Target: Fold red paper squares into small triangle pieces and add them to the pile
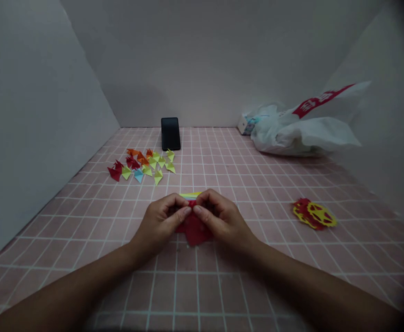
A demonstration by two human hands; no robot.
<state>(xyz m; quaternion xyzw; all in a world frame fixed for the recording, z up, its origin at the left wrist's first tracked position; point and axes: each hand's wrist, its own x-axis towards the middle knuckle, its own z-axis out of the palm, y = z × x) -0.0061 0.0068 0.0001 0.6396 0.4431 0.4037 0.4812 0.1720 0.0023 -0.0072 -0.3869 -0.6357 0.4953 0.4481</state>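
My left hand and my right hand meet at the middle of the table, thumbs and forefingers pinching the top edge of a red sheet of origami paper. The fingers cover much of its upper part, so its exact folds cannot be made out. Just beyond the fingertips, the edge of some yellow and pale paper shows; the hands hide the rest. To the far left lies a group of small folded paper cranes in red, orange, yellow-green and blue.
A black phone stands near the back wall. At the back right, a white plastic bag rests beside a small box. Red and yellow paper cutouts lie on the right. Pale walls border the pink tiled-pattern tabletop.
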